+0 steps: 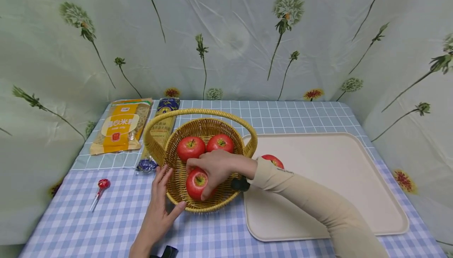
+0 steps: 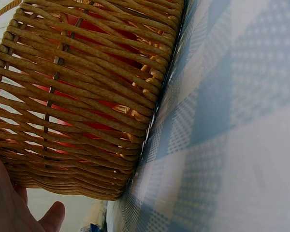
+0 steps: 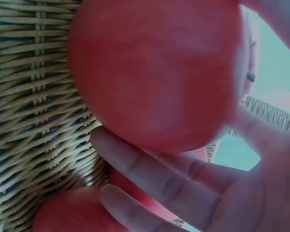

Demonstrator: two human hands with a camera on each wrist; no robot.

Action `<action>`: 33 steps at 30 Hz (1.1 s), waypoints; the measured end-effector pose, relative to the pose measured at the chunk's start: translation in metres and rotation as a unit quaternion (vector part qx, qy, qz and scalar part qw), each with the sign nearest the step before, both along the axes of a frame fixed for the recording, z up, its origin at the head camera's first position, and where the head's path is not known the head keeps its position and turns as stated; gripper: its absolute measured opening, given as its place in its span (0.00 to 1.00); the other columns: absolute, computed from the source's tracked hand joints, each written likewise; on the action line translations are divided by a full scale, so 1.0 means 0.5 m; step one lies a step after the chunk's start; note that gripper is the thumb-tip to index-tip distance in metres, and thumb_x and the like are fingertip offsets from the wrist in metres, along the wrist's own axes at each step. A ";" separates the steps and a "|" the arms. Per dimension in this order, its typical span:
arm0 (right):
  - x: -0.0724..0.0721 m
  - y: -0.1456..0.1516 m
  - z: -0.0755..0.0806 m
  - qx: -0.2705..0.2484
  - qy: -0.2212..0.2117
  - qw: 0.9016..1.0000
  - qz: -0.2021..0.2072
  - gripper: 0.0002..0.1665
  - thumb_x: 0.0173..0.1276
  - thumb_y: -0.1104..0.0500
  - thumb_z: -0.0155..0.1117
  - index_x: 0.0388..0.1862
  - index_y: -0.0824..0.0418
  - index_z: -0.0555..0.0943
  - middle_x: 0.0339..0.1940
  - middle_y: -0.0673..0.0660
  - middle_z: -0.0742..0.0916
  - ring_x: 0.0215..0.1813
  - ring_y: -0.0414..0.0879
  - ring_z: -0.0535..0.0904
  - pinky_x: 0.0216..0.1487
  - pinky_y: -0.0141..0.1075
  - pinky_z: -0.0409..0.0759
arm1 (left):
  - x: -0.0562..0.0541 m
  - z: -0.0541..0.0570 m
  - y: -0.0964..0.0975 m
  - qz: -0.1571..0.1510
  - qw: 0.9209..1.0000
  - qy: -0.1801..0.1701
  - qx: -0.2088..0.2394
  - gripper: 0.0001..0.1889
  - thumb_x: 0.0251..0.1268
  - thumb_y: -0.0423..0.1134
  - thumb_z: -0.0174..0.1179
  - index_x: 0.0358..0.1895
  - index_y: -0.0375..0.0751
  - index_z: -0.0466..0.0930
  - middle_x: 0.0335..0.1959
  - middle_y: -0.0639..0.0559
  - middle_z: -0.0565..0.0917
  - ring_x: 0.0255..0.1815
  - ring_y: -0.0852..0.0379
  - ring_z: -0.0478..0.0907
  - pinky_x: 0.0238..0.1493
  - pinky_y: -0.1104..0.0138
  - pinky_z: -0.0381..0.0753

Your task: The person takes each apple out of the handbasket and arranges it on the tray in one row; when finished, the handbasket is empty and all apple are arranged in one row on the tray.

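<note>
A yellow woven basket point(image 1: 203, 210) with a tall arched handle stands in the middle of the table. Inside it my right hand point(image 1: 217, 165) holds a red apple point(image 1: 194, 185) near the front, thumb on one side and fingers on the other. In the right wrist view that apple point(image 3: 154, 72) fills the space beside the fingers point(image 3: 159, 181). Two more red apples, one on the left point(image 1: 191, 149) and one on the right point(image 1: 220, 143), sit at the basket's back. My left hand point(image 1: 158, 209) rests at the basket's left front side, fingers extended and thumb by the rim.
Right of the basket lies a beige tray point(image 1: 318, 179) with a red apple point(image 1: 273, 160) partly hidden by the right sleeve. A yellow food bag point(image 1: 122, 126), a long gold-and-blue packet point(image 1: 161, 132) and a red lollipop point(image 1: 102, 185) lie to the left.
</note>
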State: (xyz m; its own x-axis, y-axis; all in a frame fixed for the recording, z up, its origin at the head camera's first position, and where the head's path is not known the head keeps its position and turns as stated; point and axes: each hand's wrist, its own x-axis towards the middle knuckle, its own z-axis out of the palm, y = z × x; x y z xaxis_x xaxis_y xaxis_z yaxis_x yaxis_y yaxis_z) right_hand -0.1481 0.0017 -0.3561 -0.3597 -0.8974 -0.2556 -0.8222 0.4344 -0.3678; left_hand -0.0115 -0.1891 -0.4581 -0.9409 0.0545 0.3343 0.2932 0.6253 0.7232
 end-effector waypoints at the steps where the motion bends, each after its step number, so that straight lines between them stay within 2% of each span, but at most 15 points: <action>1: 0.001 0.001 0.001 0.000 0.006 1.000 -0.002 0.39 0.42 0.35 0.75 0.53 0.43 0.71 0.40 0.41 0.79 0.41 0.34 0.73 0.41 0.34 0.72 | 0.000 0.001 0.000 -0.001 1.000 0.000 0.000 0.46 0.54 0.38 0.66 0.75 0.43 0.49 0.75 0.50 0.45 0.75 0.47 0.33 0.67 0.42 0.47; 6: 0.006 0.009 0.005 -0.006 0.010 1.000 -0.010 0.41 0.42 0.35 0.74 0.55 0.42 0.70 0.44 0.44 0.77 0.43 0.36 0.72 0.43 0.36 0.73 | 0.000 0.001 -0.001 -0.003 1.000 0.002 0.000 0.46 0.54 0.38 0.66 0.75 0.43 0.49 0.75 0.49 0.45 0.75 0.46 0.33 0.68 0.44 0.46; 12: 0.011 0.024 0.011 -0.046 -0.026 0.998 -0.022 0.41 0.43 0.39 0.76 0.57 0.43 0.70 0.47 0.47 0.73 0.43 0.38 0.72 0.43 0.35 0.74 | -0.001 0.002 -0.001 -0.002 1.000 0.002 0.000 0.47 0.53 0.37 0.67 0.75 0.43 0.49 0.75 0.49 0.44 0.75 0.47 0.33 0.67 0.43 0.46; 17: 0.018 0.040 0.020 -0.075 -0.041 0.996 -0.030 0.40 0.45 0.39 0.75 0.57 0.42 0.69 0.48 0.47 0.72 0.44 0.38 0.73 0.43 0.34 0.75 | -0.002 0.000 -0.001 -0.003 1.000 0.005 0.000 0.47 0.52 0.37 0.67 0.75 0.42 0.49 0.75 0.49 0.44 0.75 0.46 0.33 0.68 0.47 0.46; 20: 0.024 0.051 0.026 -0.090 -0.038 0.995 -0.032 0.40 0.46 0.39 0.74 0.57 0.42 0.68 0.48 0.47 0.72 0.44 0.39 0.73 0.44 0.35 0.75 | -0.002 -0.001 -0.002 -0.004 1.000 0.008 0.002 0.47 0.52 0.36 0.67 0.75 0.41 0.49 0.75 0.49 0.44 0.75 0.46 0.33 0.69 0.47 0.45; 27: 0.040 0.073 0.035 -0.132 -0.001 0.991 -0.034 0.42 0.45 0.36 0.72 0.59 0.43 0.68 0.48 0.47 0.72 0.40 0.38 0.74 0.41 0.35 0.75 | -0.001 -0.001 -0.001 -0.004 1.000 0.004 0.004 0.47 0.52 0.36 0.67 0.75 0.42 0.49 0.75 0.49 0.44 0.75 0.46 0.33 0.67 0.43 0.46; 33: 0.054 0.092 0.035 -0.182 0.011 0.981 -0.067 0.41 0.46 0.34 0.70 0.59 0.40 0.68 0.48 0.45 0.72 0.42 0.36 0.74 0.40 0.34 0.76 | -0.002 -0.001 -0.001 -0.009 1.000 0.007 0.010 0.47 0.52 0.35 0.67 0.75 0.41 0.49 0.75 0.48 0.44 0.75 0.45 0.32 0.68 0.44 0.44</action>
State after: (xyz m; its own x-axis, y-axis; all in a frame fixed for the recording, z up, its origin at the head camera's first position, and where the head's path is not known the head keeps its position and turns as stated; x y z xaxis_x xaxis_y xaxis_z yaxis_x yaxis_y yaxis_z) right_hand -0.1211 0.0478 -0.3384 -0.4819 -0.8723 0.0827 -0.7761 0.3812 -0.5023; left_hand -0.0125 -0.1895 -0.4586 -0.9354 0.0646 0.3477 0.3139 0.6045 0.7321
